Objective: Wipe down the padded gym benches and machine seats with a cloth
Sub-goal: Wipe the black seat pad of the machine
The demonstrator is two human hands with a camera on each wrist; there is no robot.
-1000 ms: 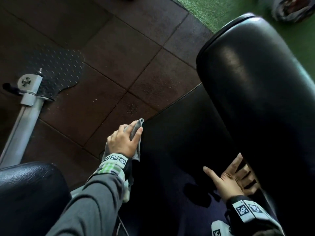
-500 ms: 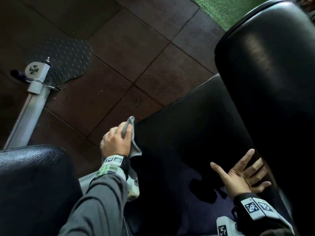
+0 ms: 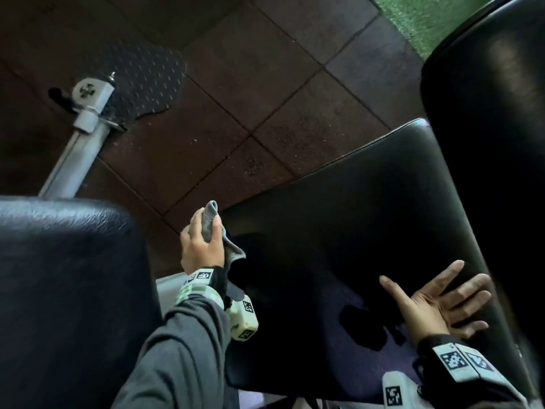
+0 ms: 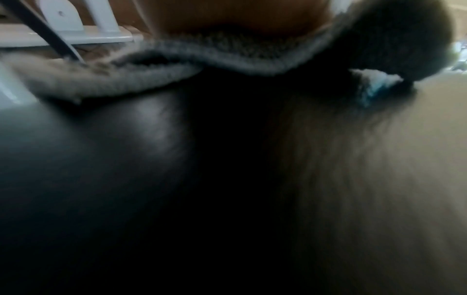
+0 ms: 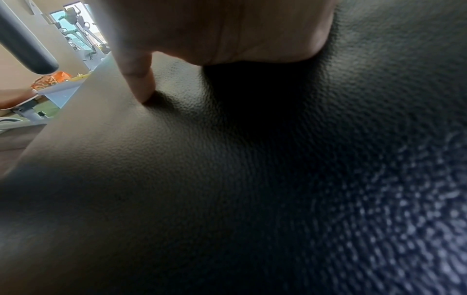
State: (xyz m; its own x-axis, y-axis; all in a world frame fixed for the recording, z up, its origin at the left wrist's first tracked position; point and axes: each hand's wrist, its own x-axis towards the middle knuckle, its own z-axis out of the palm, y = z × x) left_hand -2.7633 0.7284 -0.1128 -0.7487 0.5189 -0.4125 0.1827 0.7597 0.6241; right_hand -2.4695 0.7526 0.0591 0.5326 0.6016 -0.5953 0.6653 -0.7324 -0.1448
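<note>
A black padded machine seat fills the middle of the head view. My left hand grips a grey cloth at the seat's left edge; a flap of the cloth drapes over the black pad in the left wrist view. My right hand lies open with its fingers spread against the seat, next to the tall black back pad. In the right wrist view a fingertip presses into the grained black vinyl.
Another black pad sits at the lower left. A grey metal frame bar with a studded foot plate stands on the dark rubber floor tiles. Green turf lies at the top right.
My left hand has drawn the cloth back toward me along the seat's left edge. My right hand has spread wider on the seat beside the back pad. My view has shifted left.
</note>
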